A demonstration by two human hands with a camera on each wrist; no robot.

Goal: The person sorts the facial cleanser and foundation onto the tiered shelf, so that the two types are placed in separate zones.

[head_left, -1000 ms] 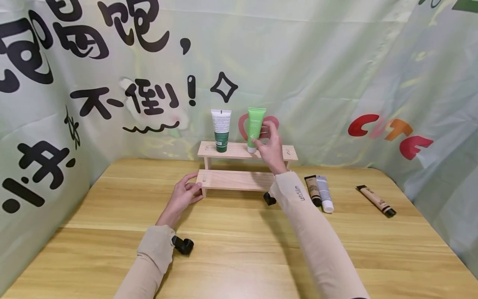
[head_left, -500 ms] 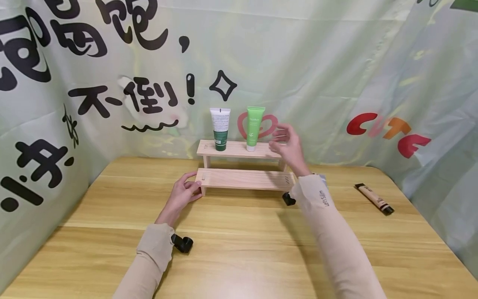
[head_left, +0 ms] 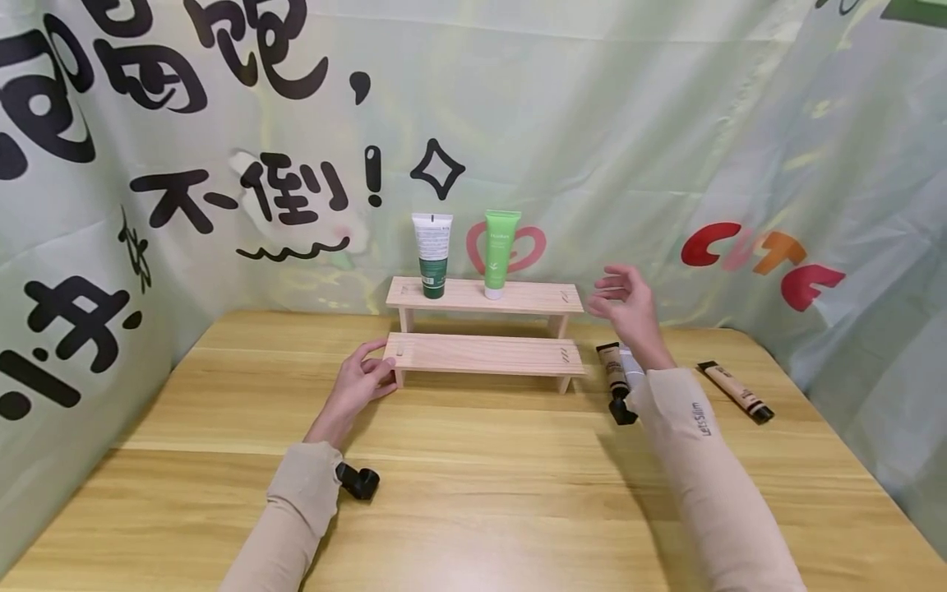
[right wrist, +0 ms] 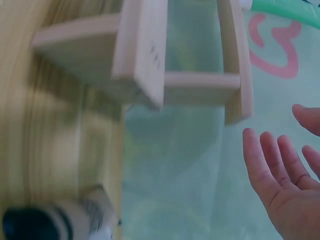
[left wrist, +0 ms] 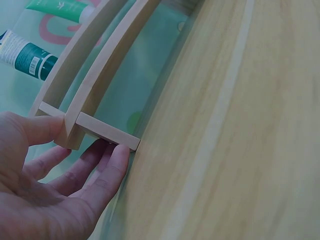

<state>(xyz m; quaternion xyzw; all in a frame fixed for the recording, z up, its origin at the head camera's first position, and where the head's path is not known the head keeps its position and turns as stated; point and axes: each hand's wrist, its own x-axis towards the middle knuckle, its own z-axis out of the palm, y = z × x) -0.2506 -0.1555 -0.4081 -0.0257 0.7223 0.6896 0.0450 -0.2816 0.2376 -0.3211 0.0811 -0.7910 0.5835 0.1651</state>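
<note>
A two-step wooden stand [head_left: 484, 353] stands on the table. My left hand [head_left: 353, 393] holds the left end of its lower step; in the left wrist view the thumb lies on the plank and the fingers reach around its leg. On the upper step, a white-and-dark-green squeeze tube [head_left: 433, 256] and a light green squeeze tube [head_left: 501, 255] stand upright on their caps, spaced apart. My right hand [head_left: 635, 316] is in the air just right of the stand, its fingers loosely extended and holding nothing. In the right wrist view the open fingers [right wrist: 270, 172] are apart from the stand.
Right of the stand lie a beige tube with a black cap [head_left: 614, 374] and a grey tube [head_left: 632, 368], partly hidden by my right wrist. Another beige tube [head_left: 736, 393] lies farther right on the wooden table [head_left: 473, 485]. A printed curtain [head_left: 607, 123] hangs behind.
My right hand has let go of the light green tube, which stays upright on the upper step, and has moved right. My left hand keeps its hold on the stand.
</note>
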